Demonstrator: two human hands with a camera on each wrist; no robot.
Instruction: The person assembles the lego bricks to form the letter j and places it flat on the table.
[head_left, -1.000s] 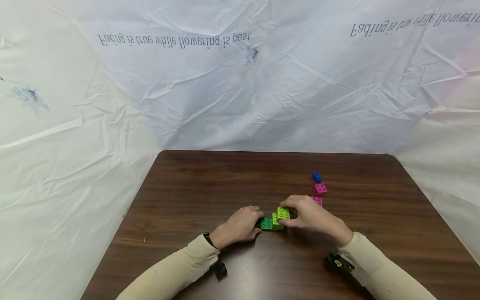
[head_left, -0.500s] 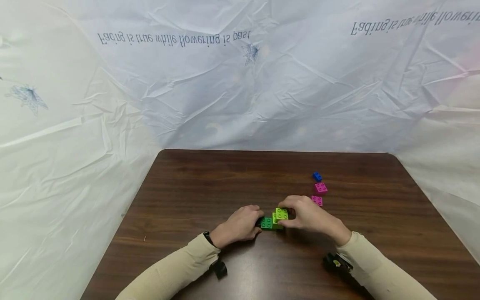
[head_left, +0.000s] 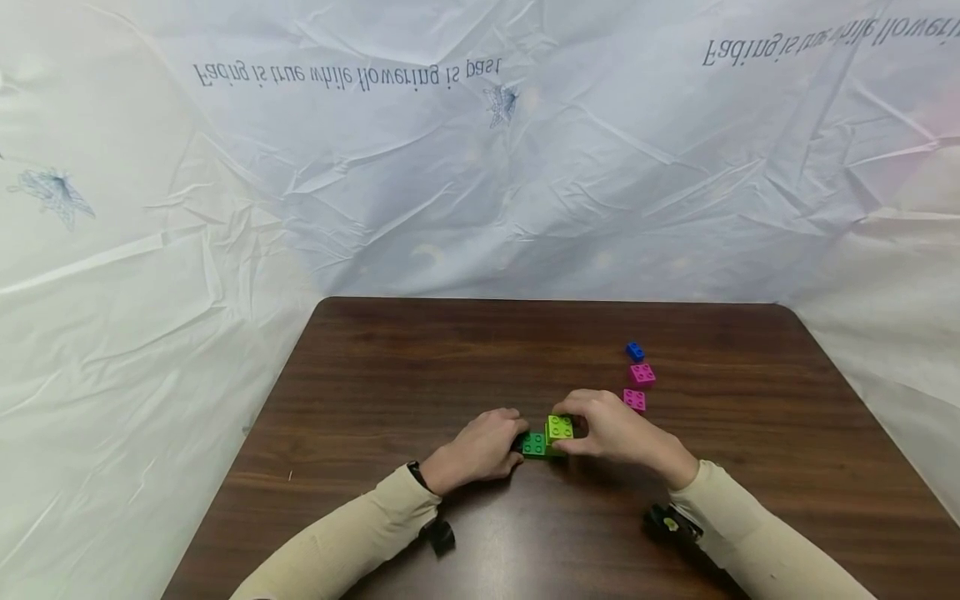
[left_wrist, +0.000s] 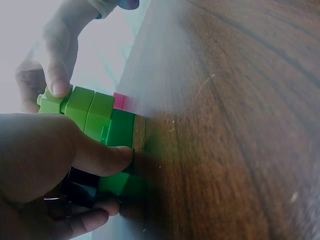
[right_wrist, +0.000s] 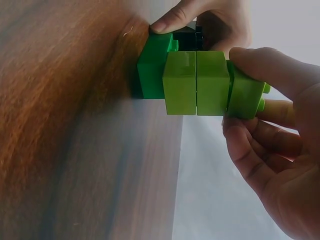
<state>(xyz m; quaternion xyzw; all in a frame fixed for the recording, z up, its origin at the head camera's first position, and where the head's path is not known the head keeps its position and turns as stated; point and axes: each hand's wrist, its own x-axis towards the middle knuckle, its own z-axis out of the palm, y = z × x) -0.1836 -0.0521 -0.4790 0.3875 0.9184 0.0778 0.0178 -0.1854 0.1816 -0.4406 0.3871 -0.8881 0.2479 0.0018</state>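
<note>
My left hand [head_left: 480,446] grips the left end of a block build, thumb against the side of its dark green brick [right_wrist: 154,67]. A black brick [left_wrist: 82,186] sits between those fingers, mostly covered in the head view. On the green brick's right end stand two stacked lime bricks [right_wrist: 196,82]. Above them my right hand [head_left: 618,429] pinches a third lime brick [right_wrist: 245,95] between thumb and fingers. This one lies right at the top of the stack, slightly tilted, with a narrow dark gap along the joint.
Two pink bricks [head_left: 634,400] and a small blue brick [head_left: 635,351] lie in a line beyond my right hand. The brown wooden table [head_left: 420,358] ends at its far edge before a white printed sheet [head_left: 450,192] that hangs around it.
My right hand has brought the lime brick a little left and over the lime stack, covering more of it. The left hand keeps its hold on the build.
</note>
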